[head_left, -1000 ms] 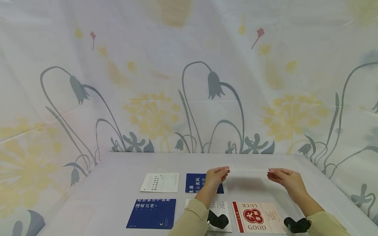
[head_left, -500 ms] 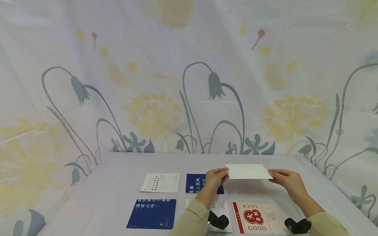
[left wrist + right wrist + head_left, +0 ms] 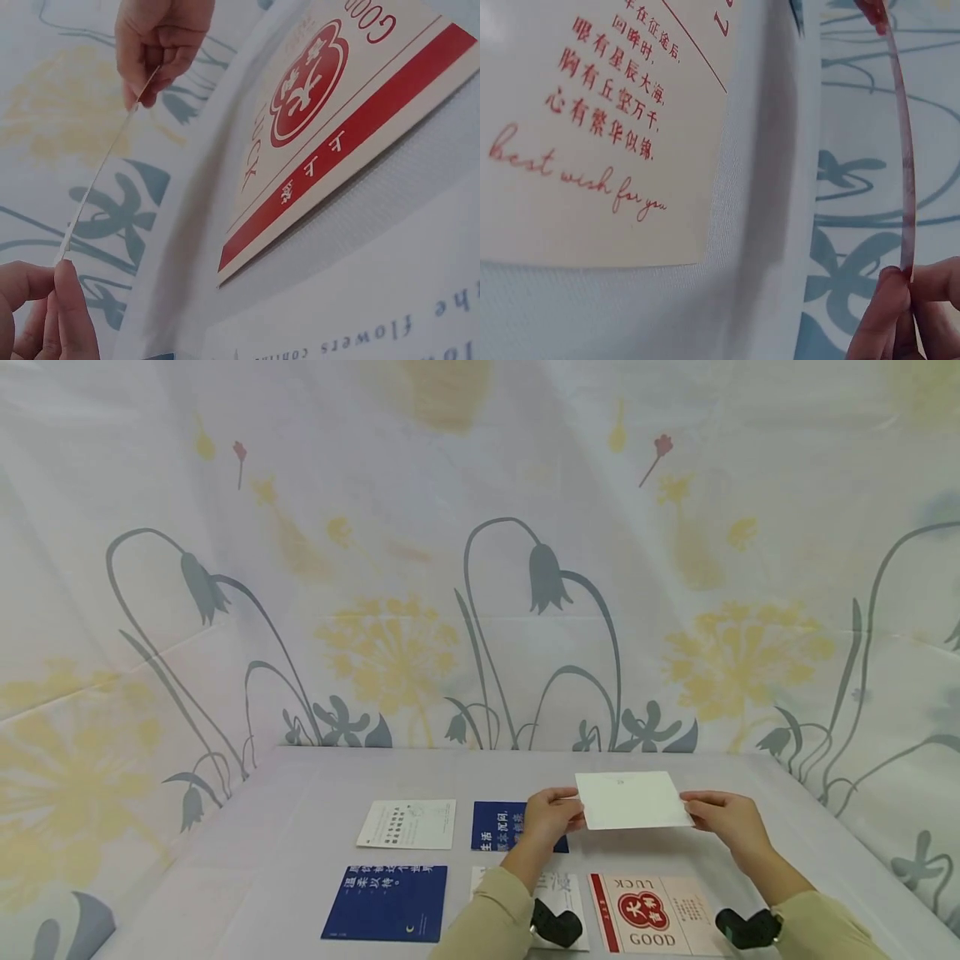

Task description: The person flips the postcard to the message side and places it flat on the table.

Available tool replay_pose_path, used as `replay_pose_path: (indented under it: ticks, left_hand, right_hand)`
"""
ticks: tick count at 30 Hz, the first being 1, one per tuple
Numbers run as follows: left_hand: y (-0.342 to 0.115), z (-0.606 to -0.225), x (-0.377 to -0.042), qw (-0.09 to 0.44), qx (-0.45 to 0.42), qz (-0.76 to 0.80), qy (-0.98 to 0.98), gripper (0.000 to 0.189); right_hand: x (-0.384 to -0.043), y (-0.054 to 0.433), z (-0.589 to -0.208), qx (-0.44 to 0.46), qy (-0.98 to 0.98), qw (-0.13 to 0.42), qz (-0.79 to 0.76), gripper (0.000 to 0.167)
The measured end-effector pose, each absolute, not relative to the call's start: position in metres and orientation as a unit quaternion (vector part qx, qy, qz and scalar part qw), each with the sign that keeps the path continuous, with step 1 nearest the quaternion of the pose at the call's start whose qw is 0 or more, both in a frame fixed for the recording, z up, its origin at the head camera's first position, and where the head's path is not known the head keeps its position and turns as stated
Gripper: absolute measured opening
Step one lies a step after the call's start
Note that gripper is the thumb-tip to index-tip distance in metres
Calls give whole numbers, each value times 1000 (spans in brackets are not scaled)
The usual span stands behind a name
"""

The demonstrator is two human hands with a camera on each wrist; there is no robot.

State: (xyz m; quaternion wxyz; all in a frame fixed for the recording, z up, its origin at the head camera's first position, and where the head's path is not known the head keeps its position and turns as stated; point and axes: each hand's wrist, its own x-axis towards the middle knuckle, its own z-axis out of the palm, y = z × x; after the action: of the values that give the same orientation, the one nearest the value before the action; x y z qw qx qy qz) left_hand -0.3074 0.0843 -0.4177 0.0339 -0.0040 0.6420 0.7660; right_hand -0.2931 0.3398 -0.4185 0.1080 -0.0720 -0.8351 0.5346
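Note:
A white card (image 3: pixel 634 801) is held up over the right side of the table, its pale face toward the head camera. My left hand (image 3: pixel 549 827) pinches its left edge between thumb and fingers, and my right hand (image 3: pixel 729 828) pinches the right edge. Both wrist views catch the card edge-on, as a thin strip. Below the hands lies a cream card (image 3: pixel 652 912) with a red stripe, a red emblem and "GOOD LUCK". My left forearm partly covers a white card with grey lettering (image 3: pixel 567 887) and overlaps a blue card (image 3: pixel 495 825).
On the white table (image 3: pixel 255 860), a white printed card (image 3: pixel 408 824) lies at the back left, with a larger blue card (image 3: pixel 386 903) in front of it. A flower-patterned cloth (image 3: pixel 420 543) hangs behind the table. Black wrist cameras (image 3: pixel 557 924) sit at the sleeves.
The held card has tipped from nearly edge-on to showing its whole pale face to the head camera. Both hands keep their pinch and have shifted only slightly. The cards on the table have stayed put.

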Motion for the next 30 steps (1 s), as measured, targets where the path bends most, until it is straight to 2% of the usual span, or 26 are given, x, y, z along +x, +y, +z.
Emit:
replay_pose_path:
  ticks: [8,26,30]
  left_hand:
    - [83,-419,-303,34,11,752,658,20]
    - [83,-423,-304,71,-22,689,721,29]
    - [83,-425,-302,74,-19,666,742,25]
  right_hand:
    - [-279,323,-401,-102,-845,70,521,36]
    - [-279,316,-413,-115,-854,57,504,31]
    - [-278,316,-411,-113,-861,43,495,29]
